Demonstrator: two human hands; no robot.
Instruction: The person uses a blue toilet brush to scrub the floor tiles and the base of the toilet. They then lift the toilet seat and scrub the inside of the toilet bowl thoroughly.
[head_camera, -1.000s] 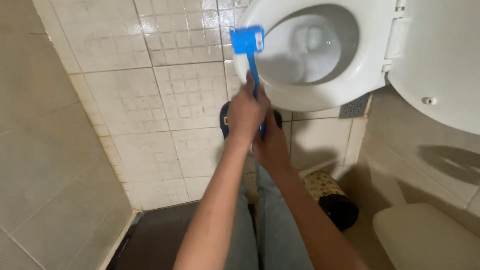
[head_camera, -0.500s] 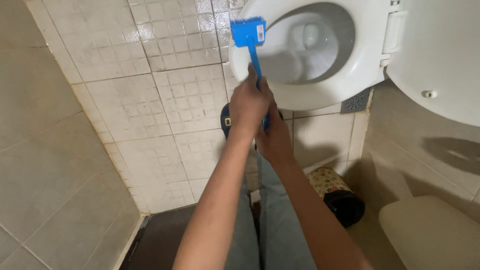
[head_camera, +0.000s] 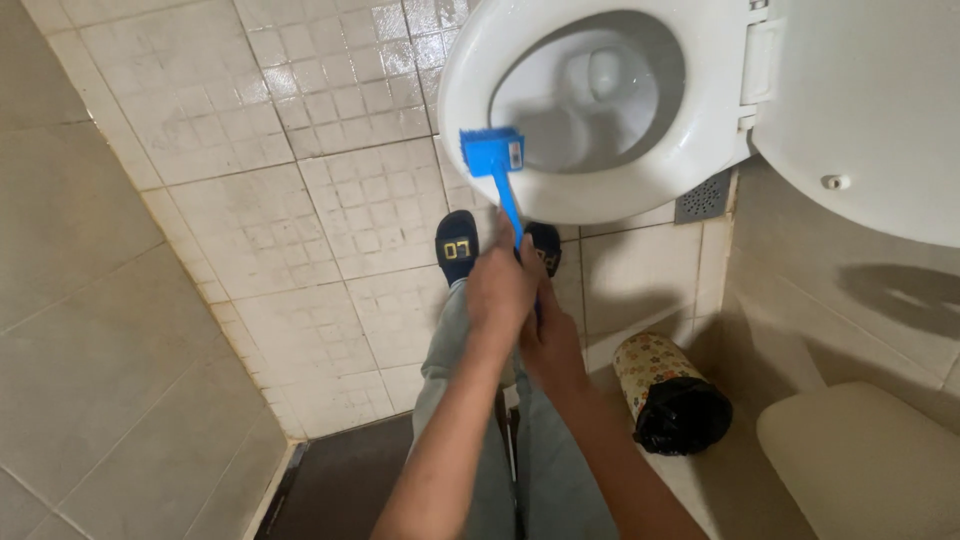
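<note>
Both hands, left hand and right hand, grip a blue brush on the toilet rim; a flowered bin stands nearby.

Light: dim, warm indoor, yellowish cast overall. Brightest zone at 1 o'clock on toilet seat, soft sheen there, no hard glare. Soft-edged shadows at 3–4 o'clock on wall tiles under raised lid; dark patch at 6 o'clock by floor edge. Wide-angle distortion: tile lines bow at 9 o'clock and at frame edges. Slight motion softness on hands at ctr; blue brush fairly sharp. Some grain in dim areas.
</note>
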